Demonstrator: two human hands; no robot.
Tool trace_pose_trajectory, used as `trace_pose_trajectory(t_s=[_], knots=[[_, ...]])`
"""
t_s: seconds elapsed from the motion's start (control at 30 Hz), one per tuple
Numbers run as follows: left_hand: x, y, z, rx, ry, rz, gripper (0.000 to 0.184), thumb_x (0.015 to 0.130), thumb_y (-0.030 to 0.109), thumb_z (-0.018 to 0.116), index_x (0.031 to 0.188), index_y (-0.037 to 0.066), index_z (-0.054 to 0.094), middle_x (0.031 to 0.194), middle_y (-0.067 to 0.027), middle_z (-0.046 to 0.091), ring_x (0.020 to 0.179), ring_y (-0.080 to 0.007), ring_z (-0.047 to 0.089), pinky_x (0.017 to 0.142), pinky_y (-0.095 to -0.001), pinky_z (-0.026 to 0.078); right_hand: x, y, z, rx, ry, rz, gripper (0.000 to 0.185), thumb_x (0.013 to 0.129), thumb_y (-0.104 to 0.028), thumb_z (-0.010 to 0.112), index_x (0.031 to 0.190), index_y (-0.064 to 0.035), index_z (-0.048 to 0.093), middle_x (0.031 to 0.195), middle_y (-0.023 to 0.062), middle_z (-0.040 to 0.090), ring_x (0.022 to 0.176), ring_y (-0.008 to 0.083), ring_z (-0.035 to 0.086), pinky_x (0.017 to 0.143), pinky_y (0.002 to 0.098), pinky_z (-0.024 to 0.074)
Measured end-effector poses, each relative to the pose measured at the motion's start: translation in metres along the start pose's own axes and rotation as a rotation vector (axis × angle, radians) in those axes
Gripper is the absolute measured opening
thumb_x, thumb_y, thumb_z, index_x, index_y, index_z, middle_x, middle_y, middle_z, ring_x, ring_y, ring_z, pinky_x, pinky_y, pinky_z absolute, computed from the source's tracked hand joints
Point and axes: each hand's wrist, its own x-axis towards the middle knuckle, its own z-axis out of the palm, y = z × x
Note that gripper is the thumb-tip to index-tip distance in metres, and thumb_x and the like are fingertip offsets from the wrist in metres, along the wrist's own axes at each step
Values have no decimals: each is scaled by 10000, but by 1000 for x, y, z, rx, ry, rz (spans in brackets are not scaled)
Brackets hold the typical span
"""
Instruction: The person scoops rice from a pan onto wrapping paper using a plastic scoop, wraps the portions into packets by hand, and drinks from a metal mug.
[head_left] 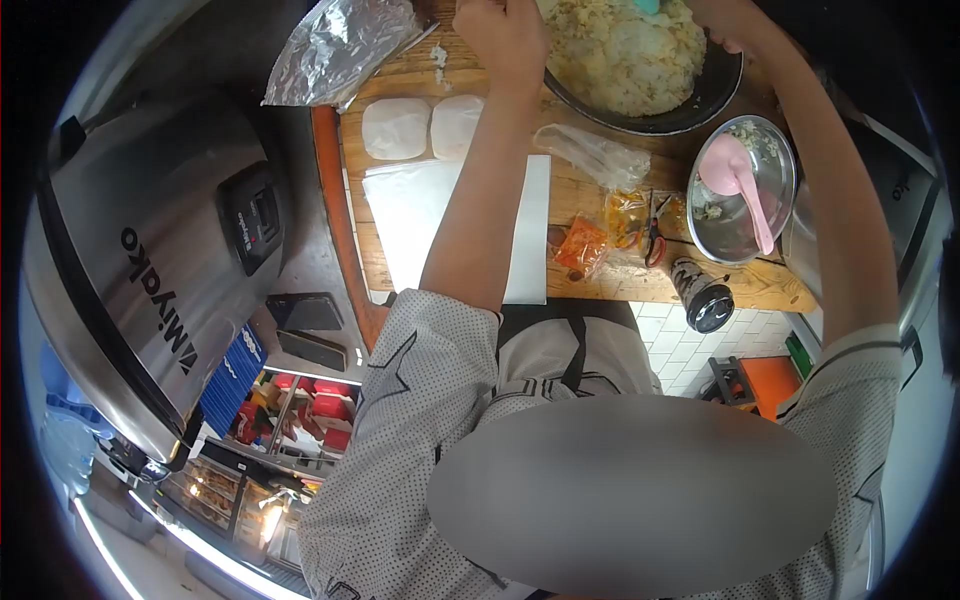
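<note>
At the top edge, my left hand (503, 40) is closed in a fist beside the left rim of a black pan (690, 117); whatever is in it is hidden. Fried-looking rice (625, 60) fills the pan, and part of a teal utensil (648, 6) shows on it. My right hand (725, 22) is by the pan's right rim with curled fingers, partly cut off by the frame, its contents unseen. Below the pan, a steel bowl (703, 225) holds a pink ladle (738, 175) and some rice bits. White paper sheets (405, 215) lie under my left forearm.
On the wooden table (440, 75) are a clear bag (340, 45), two whitish rounded pieces (395, 128), a crumpled plastic bag (600, 153), orange packets (583, 245), scissors (655, 240) and a lidded cup (703, 297) near the edge. A steel Miyako appliance (150, 230) stands left.
</note>
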Motion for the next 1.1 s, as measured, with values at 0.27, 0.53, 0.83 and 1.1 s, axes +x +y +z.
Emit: trace_pose_trajectory(t_s=[0.27,0.53,0.83,1.1], knots=[[-4,-2,3,-60,73,49,198,879,147,569,946,-16,660,771,-139,632,711,-240,599,674,-330,464,37,-1,-23,244,-568,59,193,887,-174,469,817,-33,581,569,24,488,439,137,401,398,292,346],[-8,4,2,-23,90,-2,229,871,116,588,1056,-11,628,868,-162,634,770,-247,602,723,-340,475,-72,52,-2,-287,-21,-557,519,856,-135,563,1345,-274,462,813,141,628,680,342,619,633,408,504],[-10,-2,9,-53,38,91,187,873,110,578,991,-10,660,881,-156,649,769,-238,596,721,-324,462,-93,30,54,-427,93,-259,527,844,-120,529,1351,-234,446,700,141,601,628,286,636,568,412,530],[-18,-12,2,-307,-53,-186,178,891,111,554,962,-16,655,888,-120,636,787,-192,577,734,-297,443,-28,65,-18,417,-75,138,416,865,-137,537,1279,-176,549,638,-4,532,502,99,517,441,275,436]])
